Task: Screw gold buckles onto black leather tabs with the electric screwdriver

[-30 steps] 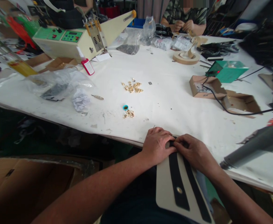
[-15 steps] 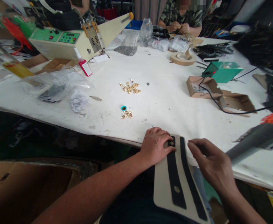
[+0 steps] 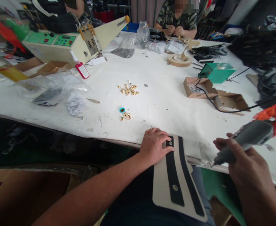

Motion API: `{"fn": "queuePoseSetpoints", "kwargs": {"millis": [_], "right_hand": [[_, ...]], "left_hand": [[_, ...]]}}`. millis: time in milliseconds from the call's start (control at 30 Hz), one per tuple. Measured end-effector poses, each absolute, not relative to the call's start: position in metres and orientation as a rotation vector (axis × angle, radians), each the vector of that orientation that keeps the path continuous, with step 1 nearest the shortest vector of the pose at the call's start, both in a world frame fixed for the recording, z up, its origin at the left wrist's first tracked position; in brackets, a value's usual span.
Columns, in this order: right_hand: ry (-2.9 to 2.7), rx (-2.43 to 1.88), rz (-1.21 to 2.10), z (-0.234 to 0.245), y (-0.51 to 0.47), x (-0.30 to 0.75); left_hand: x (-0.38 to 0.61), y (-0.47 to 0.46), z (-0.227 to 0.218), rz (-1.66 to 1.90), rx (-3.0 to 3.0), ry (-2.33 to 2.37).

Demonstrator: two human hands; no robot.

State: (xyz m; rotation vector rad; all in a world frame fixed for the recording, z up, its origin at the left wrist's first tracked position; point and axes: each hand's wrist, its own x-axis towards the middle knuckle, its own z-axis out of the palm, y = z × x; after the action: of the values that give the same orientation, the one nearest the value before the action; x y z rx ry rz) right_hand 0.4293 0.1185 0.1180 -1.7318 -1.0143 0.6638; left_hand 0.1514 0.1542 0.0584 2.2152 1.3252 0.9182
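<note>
A cream panel point(image 3: 161, 185) with two black straps point(image 3: 172, 175) lies over the table's near edge and my lap. Each end of the left strap carries a round metal snap. My left hand point(image 3: 153, 146) rests flat on the panel's top end, fingers beside the upper snap point(image 3: 170, 143). My right hand point(image 3: 245, 163) is wrapped round a grey power tool point(image 3: 244, 139) with a red rear part, its tip pointing left and down near the table edge.
The white table point(image 3: 175, 103) holds two small heaps of gold fittings point(image 3: 128, 89), a blue ring point(image 3: 122, 110), plastic bags point(image 3: 53, 88), a green-topped machine point(image 3: 64, 44), cardboard boxes point(image 3: 199, 88), a green box point(image 3: 217, 72) with a black cable. Another person point(image 3: 175, 22) sits at the far side.
My right hand left the strap, swung right and took hold of the grey tool. My left hand stayed on the panel's top end.
</note>
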Motion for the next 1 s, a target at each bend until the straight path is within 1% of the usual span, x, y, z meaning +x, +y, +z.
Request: {"fn": "queuePoseSetpoints", "kwargs": {"millis": [133,233,300,433,700,1000], "right_hand": [[-0.706,-1.422,0.869,0.120,0.130,0.408],[-0.760,-1.228,0.969,0.138,0.132,0.378],[-0.815,-1.122,0.971,0.148,0.136,0.356],[-0.925,-0.942,0.955,0.151,0.146,0.322],[-1.070,-0.844,1.075,0.131,0.158,0.305],[-1.107,-0.881,1.093,0.118,0.161,0.306]], "left_hand": [[0.151,0.154,0.058,0.931,2.218,1.318],[0.151,0.155,0.059,0.914,2.210,1.315],[0.151,0.155,0.060,0.905,2.203,1.314],[0.151,0.154,0.062,0.904,2.187,1.321],[0.150,0.153,0.063,0.890,2.190,1.333],[0.150,0.154,0.066,0.849,2.197,1.331]]}}
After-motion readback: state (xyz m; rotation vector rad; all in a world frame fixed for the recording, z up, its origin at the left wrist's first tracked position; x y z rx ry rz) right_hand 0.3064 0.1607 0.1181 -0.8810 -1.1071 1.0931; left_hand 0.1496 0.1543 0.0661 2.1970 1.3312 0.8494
